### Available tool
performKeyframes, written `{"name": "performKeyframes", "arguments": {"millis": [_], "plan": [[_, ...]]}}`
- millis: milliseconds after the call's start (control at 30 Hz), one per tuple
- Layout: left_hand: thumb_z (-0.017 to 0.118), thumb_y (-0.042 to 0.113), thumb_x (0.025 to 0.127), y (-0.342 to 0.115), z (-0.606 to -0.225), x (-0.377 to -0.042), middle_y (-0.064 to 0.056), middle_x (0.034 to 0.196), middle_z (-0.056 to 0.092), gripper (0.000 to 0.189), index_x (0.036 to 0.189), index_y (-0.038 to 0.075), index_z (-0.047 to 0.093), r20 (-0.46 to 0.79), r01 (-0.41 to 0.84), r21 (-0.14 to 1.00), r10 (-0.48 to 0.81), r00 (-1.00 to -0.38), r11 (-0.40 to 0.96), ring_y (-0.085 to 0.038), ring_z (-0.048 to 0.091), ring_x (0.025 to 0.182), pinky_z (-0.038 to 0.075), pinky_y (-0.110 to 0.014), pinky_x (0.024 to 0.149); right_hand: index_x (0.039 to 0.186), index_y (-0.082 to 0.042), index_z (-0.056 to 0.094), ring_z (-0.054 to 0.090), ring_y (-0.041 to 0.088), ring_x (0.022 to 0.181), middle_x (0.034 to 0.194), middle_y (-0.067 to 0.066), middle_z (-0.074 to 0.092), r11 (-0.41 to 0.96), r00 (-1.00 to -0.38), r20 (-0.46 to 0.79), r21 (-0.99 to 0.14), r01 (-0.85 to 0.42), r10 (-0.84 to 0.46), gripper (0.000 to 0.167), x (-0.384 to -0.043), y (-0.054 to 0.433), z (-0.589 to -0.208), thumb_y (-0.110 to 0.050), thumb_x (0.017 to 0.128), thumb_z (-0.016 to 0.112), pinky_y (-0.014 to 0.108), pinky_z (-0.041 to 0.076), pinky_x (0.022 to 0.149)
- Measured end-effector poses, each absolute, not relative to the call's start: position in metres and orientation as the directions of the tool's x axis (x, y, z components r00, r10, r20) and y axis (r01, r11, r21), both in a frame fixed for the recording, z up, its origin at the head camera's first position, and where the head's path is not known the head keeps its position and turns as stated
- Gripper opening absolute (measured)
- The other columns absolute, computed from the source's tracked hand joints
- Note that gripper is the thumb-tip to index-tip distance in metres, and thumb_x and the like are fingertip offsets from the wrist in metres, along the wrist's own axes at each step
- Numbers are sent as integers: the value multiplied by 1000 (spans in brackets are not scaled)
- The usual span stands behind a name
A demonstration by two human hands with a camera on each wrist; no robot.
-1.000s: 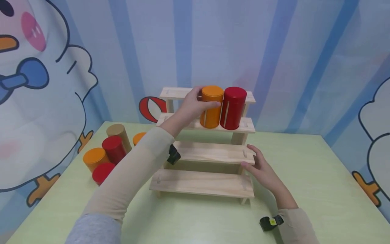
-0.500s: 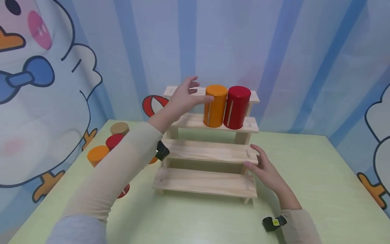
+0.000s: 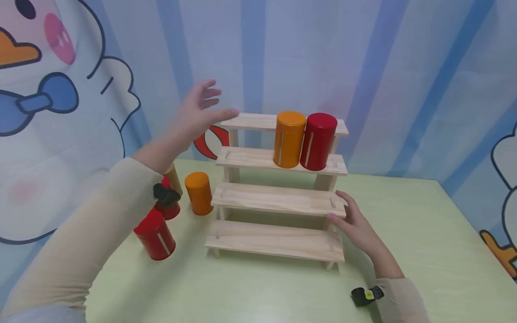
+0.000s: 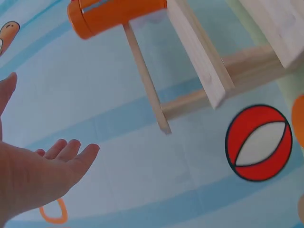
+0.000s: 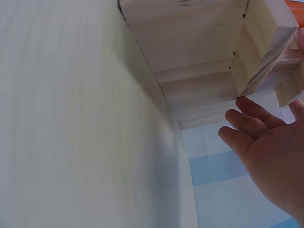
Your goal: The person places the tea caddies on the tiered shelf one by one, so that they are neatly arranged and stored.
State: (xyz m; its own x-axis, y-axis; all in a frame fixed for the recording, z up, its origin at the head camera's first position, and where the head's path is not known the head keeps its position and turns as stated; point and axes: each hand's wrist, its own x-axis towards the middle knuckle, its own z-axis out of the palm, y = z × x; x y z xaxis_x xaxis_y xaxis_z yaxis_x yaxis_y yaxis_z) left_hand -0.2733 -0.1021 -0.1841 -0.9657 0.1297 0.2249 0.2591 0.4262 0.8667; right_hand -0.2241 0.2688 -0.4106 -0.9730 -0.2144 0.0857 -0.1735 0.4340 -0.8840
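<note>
A four-tier wooden step rack (image 3: 278, 197) stands on the pale table. On its second-highest tier an orange can (image 3: 289, 141) and a red can (image 3: 319, 142) are upright side by side toward the right. My left hand (image 3: 198, 112) is in the air left of the top tier, fingers spread and holding nothing; the left wrist view shows its palm (image 4: 38, 178) apart from the rack. At the right end of the second-lowest tier, my right hand (image 3: 357, 226) steadies the board, thumb at the front edge and fingers behind. Those fingers (image 5: 251, 118) meet the wood from below in the right wrist view.
Left of the rack stand an orange can (image 3: 199, 195), a red can (image 3: 159, 240), another red can (image 3: 173, 211) and a tan can (image 3: 175, 181), some partly covered by my left forearm. A cartoon-print cloth (image 3: 299, 54) hangs behind the table.
My left hand has let go of the orange can on the rack and moved away to the left, fingers spreading. The right hand keeps its place on the rack.
</note>
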Motion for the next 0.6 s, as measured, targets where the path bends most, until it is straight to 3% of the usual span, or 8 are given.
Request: {"name": "performKeyframes", "arguments": {"millis": [400, 600], "plan": [[67, 48, 86, -181, -195, -243, 1, 157, 28, 88, 155, 28, 14, 207, 183, 867, -1, -978, 464, -19, 27, 144, 29, -51, 113, 154, -15, 6, 37, 50, 132, 152, 30, 24, 426, -972, 78, -889, -168, -220, 76, -224, 270, -410, -29, 98, 56, 61, 35, 104], [64, 38, 91, -221, -215, -230, 0, 159, 25, 86, 156, 25, 9, 234, 192, 872, -37, -972, 451, -20, 25, 145, 25, -50, 115, 154, -15, 6, 36, 50, 133, 153, 30, 23, 429, -974, 69, -889, -158, -216, 77, -223, 269, -410, -30, 98, 56, 62, 34, 104]]}}
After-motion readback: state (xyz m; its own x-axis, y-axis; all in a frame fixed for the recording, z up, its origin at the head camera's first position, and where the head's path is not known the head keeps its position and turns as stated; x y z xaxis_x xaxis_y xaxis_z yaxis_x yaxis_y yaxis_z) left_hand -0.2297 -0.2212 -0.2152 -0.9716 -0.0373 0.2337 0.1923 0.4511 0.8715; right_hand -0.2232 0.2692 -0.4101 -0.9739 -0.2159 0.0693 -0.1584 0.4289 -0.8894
